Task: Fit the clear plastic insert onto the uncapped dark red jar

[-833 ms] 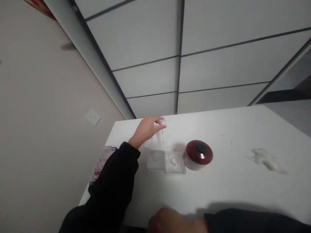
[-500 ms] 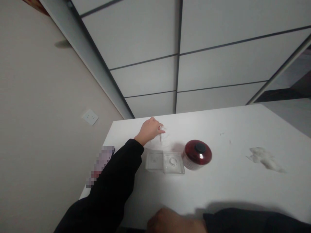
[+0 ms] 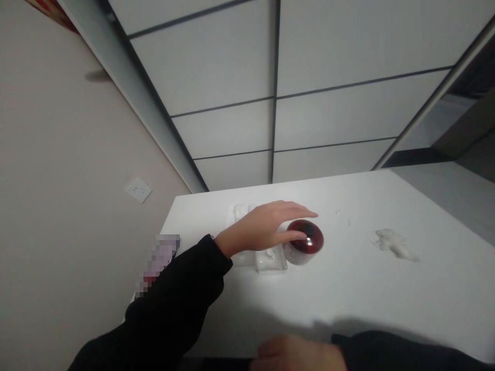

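My left hand reaches across the white table, its fingers stretched out and apart. The thumb lies over the dark red lid of a jar, and the other fingers pass behind it; whether they touch it I cannot tell. Under the palm, a clear plastic square case with a round ring in it is partly hidden. Some white, pale material lies behind the wrist. My right hand is at the bottom edge, blurred and cut off, so its fingers are unclear.
A crumpled whitish tissue lies on the right of the table. A pixelated flat object is by the left edge. Behind stand white panelled doors; a wall socket is on the left wall.
My left hand has let go of the white material at the back and moved right and nearer, opening over the red-lidded jar. My right hand has shifted slightly right.
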Available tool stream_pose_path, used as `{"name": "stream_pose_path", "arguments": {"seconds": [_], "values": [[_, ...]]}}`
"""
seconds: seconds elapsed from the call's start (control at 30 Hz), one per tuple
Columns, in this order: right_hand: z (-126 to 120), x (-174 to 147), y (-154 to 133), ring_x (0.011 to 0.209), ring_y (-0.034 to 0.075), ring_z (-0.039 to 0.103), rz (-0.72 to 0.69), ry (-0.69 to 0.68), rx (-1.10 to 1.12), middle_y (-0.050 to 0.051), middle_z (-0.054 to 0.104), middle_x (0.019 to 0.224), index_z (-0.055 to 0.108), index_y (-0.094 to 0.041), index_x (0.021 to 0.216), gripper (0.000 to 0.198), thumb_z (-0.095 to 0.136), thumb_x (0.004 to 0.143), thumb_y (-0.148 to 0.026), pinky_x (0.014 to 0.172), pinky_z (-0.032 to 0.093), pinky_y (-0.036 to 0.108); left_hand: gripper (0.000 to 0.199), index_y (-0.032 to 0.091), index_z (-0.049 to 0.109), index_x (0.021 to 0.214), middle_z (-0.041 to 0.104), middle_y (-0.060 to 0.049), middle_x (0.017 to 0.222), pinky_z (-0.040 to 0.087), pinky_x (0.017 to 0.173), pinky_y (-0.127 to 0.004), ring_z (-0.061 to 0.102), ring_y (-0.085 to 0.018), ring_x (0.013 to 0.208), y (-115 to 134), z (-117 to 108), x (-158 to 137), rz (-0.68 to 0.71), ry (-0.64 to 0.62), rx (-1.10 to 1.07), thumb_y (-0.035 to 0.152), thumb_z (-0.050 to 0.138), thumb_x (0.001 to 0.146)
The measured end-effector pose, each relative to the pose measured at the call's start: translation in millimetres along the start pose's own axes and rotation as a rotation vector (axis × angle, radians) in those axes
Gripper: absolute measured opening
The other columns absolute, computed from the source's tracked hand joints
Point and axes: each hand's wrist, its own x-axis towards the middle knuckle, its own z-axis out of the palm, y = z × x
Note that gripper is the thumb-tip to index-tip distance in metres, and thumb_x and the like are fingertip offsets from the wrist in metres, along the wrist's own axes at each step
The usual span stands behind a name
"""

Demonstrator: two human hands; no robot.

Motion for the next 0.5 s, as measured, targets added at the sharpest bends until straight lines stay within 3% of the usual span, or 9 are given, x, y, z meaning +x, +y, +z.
{"name": "stream_pose_path", "arguments": {"seconds": [0.07, 0.1, 0.17, 0.2, 0.23, 0.3, 0.37, 0.5], "values": [[-34, -8, 26, 0.059, 0.019, 0.066, -0.132, 0.129, -0.014, -0.002, 0.066, 0.065, 0.068, -0.031, 0.078, 0.025, 0.070, 0.091, -0.052, 0.061, 0.056, 0.032, 0.031, 0.021, 0.071, 0.135, 0.073, -0.009, 0.141, 0.048, 0.118, -0.038, 0.067, -0.024, 0.133, 2, 5, 6, 0.021, -0.043, 0.010, 0.027, 0.067, 0.104], [-53, -7, 41, 0.068, 0.021, 0.069, -0.207, 0.420, -0.046, 0.000, 0.065, 0.071, 0.065, -0.030, 0.080, 0.025, 0.065, 0.094, -0.050, 0.070, 0.059, 0.036, 0.029, 0.021, 0.072, 0.132, 0.075, -0.009, 0.137, 0.050, 0.116, -0.038, 0.069, -0.024, 0.130, 1, 6, 8, 0.026, -0.057, 0.008, 0.024, 0.067, 0.104], [-88, 4, 67, 0.088, 0.025, 0.070, -0.163, 1.162, -0.112, 0.003, 0.065, 0.090, 0.060, -0.028, 0.096, 0.022, 0.071, 0.093, -0.047, 0.083, 0.060, 0.045, 0.025, 0.021, 0.074, 0.128, 0.078, -0.008, 0.131, 0.052, 0.111, -0.037, 0.072, -0.023, 0.123, -2, 8, 11, 0.030, -0.070, -0.003, 0.020, 0.067, 0.103], [-102, 12, 79, 0.107, 0.031, 0.068, -0.097, 1.302, -0.094, 0.009, 0.066, 0.111, 0.059, -0.026, 0.113, 0.042, 0.077, 0.087, -0.053, 0.095, 0.059, 0.053, 0.024, 0.021, 0.075, 0.126, 0.079, -0.007, 0.128, 0.052, 0.110, -0.036, 0.073, -0.022, 0.121, -3, 7, 13, 0.031, -0.072, -0.009, 0.019, 0.067, 0.103], [-113, 20, 89, 0.124, 0.036, 0.064, -0.074, 1.244, -0.037, 0.015, 0.062, 0.132, 0.053, -0.024, 0.132, 0.066, 0.080, 0.084, -0.061, 0.105, 0.054, 0.060, 0.023, 0.021, 0.075, 0.124, 0.079, -0.007, 0.126, 0.052, 0.108, -0.036, 0.073, -0.022, 0.119, -3, 7, 14, 0.030, -0.075, -0.010, 0.018, 0.068, 0.102], [-123, 34, 105, 0.134, 0.037, 0.061, -0.092, 0.953, 0.119, 0.019, 0.054, 0.152, 0.040, -0.026, 0.152, 0.091, 0.082, 0.082, -0.066, 0.113, 0.051, 0.060, 0.021, 0.020, 0.076, 0.121, 0.080, -0.007, 0.123, 0.053, 0.104, -0.035, 0.074, -0.022, 0.114, -4, 8, 18, 0.015, -0.068, 0.010, 0.018, 0.071, 0.100], [-121, 42, 115, 0.135, 0.036, 0.062, -0.059, 0.836, 0.190, 0.018, 0.056, 0.150, 0.040, -0.029, 0.153, 0.087, 0.081, 0.084, -0.061, 0.112, 0.053, 0.059, 0.018, 0.019, 0.076, 0.115, 0.079, -0.007, 0.116, 0.053, 0.100, -0.033, 0.074, -0.021, 0.108, -3, 10, 23, -0.011, -0.050, 0.051, 0.020, 0.076, 0.098], [-107, 42, 125, 0.126, 0.037, 0.068, -0.003, 0.841, 0.256, 0.016, 0.065, 0.138, 0.047, -0.028, 0.145, 0.076, 0.083, 0.084, -0.053, 0.106, 0.057, 0.059, 0.020, 0.017, 0.072, 0.098, 0.075, -0.005, 0.100, 0.052, 0.090, -0.034, 0.070, -0.021, 0.095, 1, 20, 35, -0.095, -0.015, 0.146, 0.032, 0.084, 0.092]]}}
